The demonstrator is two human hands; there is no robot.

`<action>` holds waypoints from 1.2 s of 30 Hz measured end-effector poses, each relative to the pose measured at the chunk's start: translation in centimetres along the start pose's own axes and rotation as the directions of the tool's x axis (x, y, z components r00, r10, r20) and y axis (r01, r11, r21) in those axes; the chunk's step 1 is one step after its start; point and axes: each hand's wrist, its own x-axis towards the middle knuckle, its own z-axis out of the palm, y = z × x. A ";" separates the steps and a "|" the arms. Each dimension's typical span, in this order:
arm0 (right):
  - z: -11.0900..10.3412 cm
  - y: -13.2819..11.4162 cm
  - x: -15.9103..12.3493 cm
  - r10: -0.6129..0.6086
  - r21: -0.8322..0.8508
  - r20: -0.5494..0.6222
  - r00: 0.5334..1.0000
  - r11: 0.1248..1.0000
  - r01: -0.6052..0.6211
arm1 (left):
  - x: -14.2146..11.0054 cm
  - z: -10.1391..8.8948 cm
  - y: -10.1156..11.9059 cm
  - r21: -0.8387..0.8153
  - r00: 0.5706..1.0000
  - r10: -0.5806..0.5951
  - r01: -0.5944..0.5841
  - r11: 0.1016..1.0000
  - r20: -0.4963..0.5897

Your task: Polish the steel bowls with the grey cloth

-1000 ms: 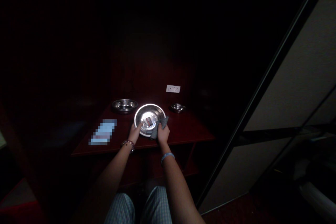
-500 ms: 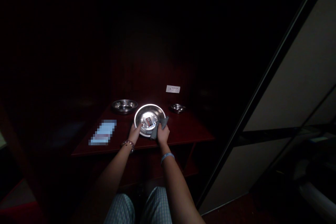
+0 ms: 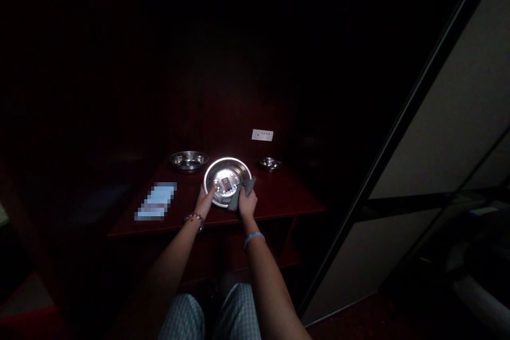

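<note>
A shiny steel bowl (image 3: 235, 170) is tilted toward me above the dark red table, with a small dark label or reflection at its bottom. My left hand (image 3: 204, 201) grips its lower left rim, thumb inside and the other fingers hidden beneath. At the lower right rim, my right hand (image 3: 247, 203) holds a grey cloth (image 3: 235, 200) folded over the edge. The fingers under the cloth and bowl are out of sight.
Behind to the left stands a wide steel bowl (image 3: 189, 161); a smaller steel bowl (image 3: 270, 164) is at the back right. A blurred-out flat item (image 3: 157, 201) lies on the table (image 3: 287, 199). A socket plate (image 3: 262, 135) is on the wall. A pale panel (image 3: 446, 117) rises at right.
</note>
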 end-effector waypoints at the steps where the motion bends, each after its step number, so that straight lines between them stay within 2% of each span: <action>1: 0.0 0.0 0.0 -0.006 0.001 -0.002 1.000 1.000 0.006 | 0.0 0.0 0.0 -0.001 1.000 0.004 -0.004 1.000 0.000; 12: -0.1 -0.3 -0.1 0.018 0.002 0.008 1.000 1.000 -0.018 | 0.2 0.1 -0.3 -0.023 1.000 -0.018 0.018 1.000 0.008; 17: 0.0 -0.1 0.0 0.025 0.027 -0.001 1.000 0.999 -0.025 | 0.8 0.0 -1.2 -0.011 0.999 -0.008 0.009 1.000 0.042; 23: 0.0 0.2 0.1 0.056 0.048 -0.024 0.998 0.997 -0.055 | 1.7 -0.2 -2.7 0.013 0.987 0.096 -0.098 0.995 0.128; 30: 0.0 0.3 0.2 0.071 0.085 -0.050 0.996 0.994 -0.066 | 2.5 0.0 -4.1 0.110 0.952 0.179 -0.211 0.971 0.248; 33: -0.1 0.2 0.2 0.068 0.083 -0.026 0.997 0.994 -0.066 | 2.7 -0.1 -4.1 0.105 0.962 0.154 -0.181 0.978 0.224; 36: -0.1 0.0 0.1 0.062 0.076 -0.001 0.998 0.995 -0.062 | 2.8 -0.2 -3.8 0.024 0.978 0.123 -0.129 0.991 0.166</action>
